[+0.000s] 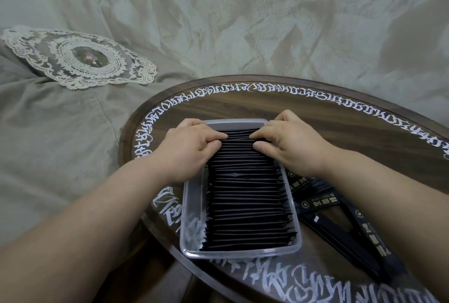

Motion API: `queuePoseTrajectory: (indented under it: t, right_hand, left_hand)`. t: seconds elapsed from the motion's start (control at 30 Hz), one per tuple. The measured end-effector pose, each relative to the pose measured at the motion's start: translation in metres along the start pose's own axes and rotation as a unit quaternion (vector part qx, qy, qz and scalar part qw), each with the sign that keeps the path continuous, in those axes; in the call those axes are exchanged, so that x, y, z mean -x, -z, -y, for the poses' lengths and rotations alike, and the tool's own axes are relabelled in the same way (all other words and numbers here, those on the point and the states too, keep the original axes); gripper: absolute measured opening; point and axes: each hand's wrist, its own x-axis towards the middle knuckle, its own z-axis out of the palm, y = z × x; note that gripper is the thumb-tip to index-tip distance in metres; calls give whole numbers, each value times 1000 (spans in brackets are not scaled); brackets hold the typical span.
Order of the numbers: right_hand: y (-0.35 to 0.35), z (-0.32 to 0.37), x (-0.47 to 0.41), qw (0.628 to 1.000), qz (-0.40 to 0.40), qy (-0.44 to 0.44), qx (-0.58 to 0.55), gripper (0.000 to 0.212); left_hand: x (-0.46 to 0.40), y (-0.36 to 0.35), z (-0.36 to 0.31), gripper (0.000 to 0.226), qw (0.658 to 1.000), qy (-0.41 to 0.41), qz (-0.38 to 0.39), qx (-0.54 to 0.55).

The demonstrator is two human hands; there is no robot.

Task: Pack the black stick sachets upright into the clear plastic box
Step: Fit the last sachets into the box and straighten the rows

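Note:
A clear plastic box [192,242] stands on a round dark wooden table [303,118]. A long row of black stick sachets [245,195] stands on edge inside it, filling most of its length. My left hand [192,147] and my right hand [289,142] rest on the far end of the row, fingertips pressing the sachet tops from both sides. A narrow gap shows between the row and the box's far wall. Loose black sachets [340,225] with gold print lie flat on the table to the right of the box, under my right forearm.
White script [267,90] runs around the table's rim. Grey-green fabric [60,132] covers the surface to the left and behind. A lace doily [82,59] lies on it at far left.

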Motion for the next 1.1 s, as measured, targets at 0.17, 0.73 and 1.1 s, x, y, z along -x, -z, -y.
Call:
queuePoseTrajectory:
  t: [0.17, 0.73, 1.1]
  right_hand:
    - [0, -1, 0, 1000, -19, -2, 22, 36]
    - [-5, 5, 8, 1000, -18, -19, 9, 39]
    - [2, 5, 16, 999, 6, -35, -17, 70]
  left_hand:
    - [9, 8, 5, 66, 998, -6, 34, 60]
    - [12, -3, 1, 63, 1000, -1, 12, -9]
    - [11, -4, 1, 59, 1000, -6, -8, 18]
